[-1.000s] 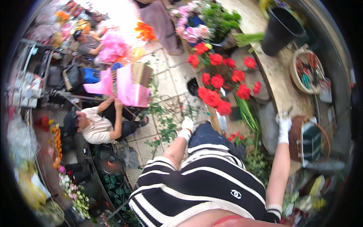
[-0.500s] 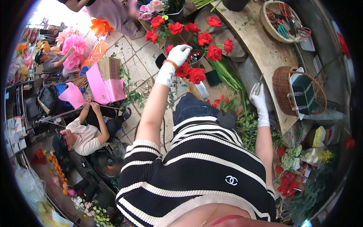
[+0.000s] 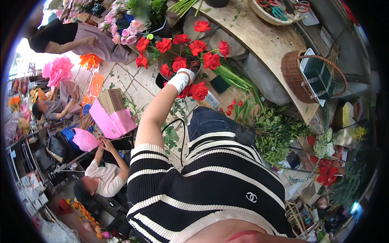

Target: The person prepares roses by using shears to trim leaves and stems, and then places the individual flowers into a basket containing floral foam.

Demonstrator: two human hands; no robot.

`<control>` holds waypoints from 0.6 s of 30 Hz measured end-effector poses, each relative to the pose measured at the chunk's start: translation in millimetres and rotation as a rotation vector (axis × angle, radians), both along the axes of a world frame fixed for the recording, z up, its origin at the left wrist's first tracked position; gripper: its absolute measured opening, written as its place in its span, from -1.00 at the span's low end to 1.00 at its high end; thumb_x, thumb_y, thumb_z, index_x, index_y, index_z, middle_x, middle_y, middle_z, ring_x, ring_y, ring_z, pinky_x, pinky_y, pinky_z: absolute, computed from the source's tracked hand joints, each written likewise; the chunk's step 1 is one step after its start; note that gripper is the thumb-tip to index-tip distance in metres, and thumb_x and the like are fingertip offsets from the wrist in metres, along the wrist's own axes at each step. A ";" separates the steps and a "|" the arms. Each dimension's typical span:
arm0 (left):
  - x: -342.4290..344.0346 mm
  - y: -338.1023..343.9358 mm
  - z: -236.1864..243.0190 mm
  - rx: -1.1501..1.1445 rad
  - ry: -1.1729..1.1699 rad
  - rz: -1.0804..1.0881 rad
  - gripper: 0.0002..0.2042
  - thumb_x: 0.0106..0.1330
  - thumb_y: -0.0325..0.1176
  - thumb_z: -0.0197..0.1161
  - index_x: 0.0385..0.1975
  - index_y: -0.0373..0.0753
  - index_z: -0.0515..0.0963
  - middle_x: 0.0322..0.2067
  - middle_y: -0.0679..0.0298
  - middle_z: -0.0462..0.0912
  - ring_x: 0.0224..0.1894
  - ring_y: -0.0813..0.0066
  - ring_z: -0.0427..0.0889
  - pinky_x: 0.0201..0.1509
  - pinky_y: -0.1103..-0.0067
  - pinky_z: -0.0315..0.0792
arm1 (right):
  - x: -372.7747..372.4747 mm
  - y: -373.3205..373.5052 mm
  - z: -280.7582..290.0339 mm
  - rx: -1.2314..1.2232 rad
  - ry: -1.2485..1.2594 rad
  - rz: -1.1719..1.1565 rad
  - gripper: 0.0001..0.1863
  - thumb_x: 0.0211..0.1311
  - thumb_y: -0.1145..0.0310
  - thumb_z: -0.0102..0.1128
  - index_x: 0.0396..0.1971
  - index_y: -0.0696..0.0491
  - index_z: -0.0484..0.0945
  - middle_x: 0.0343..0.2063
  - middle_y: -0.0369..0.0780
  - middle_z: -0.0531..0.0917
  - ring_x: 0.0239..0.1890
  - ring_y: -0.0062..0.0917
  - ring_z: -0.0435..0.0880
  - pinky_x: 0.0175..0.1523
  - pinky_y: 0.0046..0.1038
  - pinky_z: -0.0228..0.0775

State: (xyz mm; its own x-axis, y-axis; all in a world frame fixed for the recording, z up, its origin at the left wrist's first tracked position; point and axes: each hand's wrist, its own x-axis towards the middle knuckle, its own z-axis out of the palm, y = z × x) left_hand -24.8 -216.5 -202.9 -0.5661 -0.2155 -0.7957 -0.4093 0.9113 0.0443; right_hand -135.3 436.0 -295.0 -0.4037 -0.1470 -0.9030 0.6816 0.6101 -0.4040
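Observation:
My left hand [image 3: 182,79], in a white glove, reaches down among the red roses [image 3: 198,47] in front of me. Its fingers point away and downward, so I cannot see whether they grip a stem. Open red blooms spread all around the glove, and two of them, one being a rose [image 3: 199,91], sit close beside the wrist. Beneath the flowers a dark container is partly visible. My right hand is out of the picture.
A curved counter [image 3: 259,38] on the right bears a wicker basket [image 3: 295,77] and a shallow basket of scissors [image 3: 267,18]. Long green leaves [image 3: 239,83] and cut foliage [image 3: 279,133] lie below. Pink roses [image 3: 129,36] stand beyond. At left, a person holds pink wrapping [image 3: 85,139].
My right hand, gloved and holding a slim metal tool by the counter, has left the picture. My left hand has moved lower among the roses. The whole view has shifted.

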 end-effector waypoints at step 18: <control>84.4 -42.2 -27.7 1.164 1.312 1.319 -0.71 0.25 -0.58 0.07 -0.02 -0.27 0.45 -0.15 0.24 0.58 -0.16 0.42 0.58 -0.06 0.47 0.49 | -19.7 -80.8 63.8 -0.003 0.117 0.072 -0.43 0.22 0.37 -0.01 0.26 0.09 0.20 -0.06 -0.27 0.55 -0.18 -0.58 0.52 -0.09 -0.59 0.34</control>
